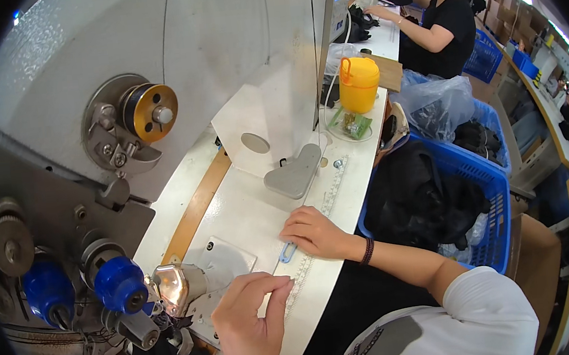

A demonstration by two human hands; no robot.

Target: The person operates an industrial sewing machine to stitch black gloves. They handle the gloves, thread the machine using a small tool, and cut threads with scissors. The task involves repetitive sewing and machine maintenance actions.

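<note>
My right hand (314, 233) rests on the white table with its fingers curled over light blue thread snips (287, 252); only their looped end shows. Closer to me, my left hand (254, 321) is raised with thumb and forefinger pinched together. Whatever lies in that pinch is too fine to make out. A clear ruler strip (333, 190) runs along the table beside both hands. Left of my left hand stands the sewing machine's metal head (180, 287). Beyond my right hand is a grey angled plate (295, 171) on the white machine bed.
A gold-faced bobbin winder (155, 113) and blue tension knobs (119, 284) are on the machine. A yellow lidded cup (359, 85) and small green packet (351, 124) stand far along the table. Blue crates (503, 211) with black fabric sit right. A co-worker (445, 32) handles black pieces beyond.
</note>
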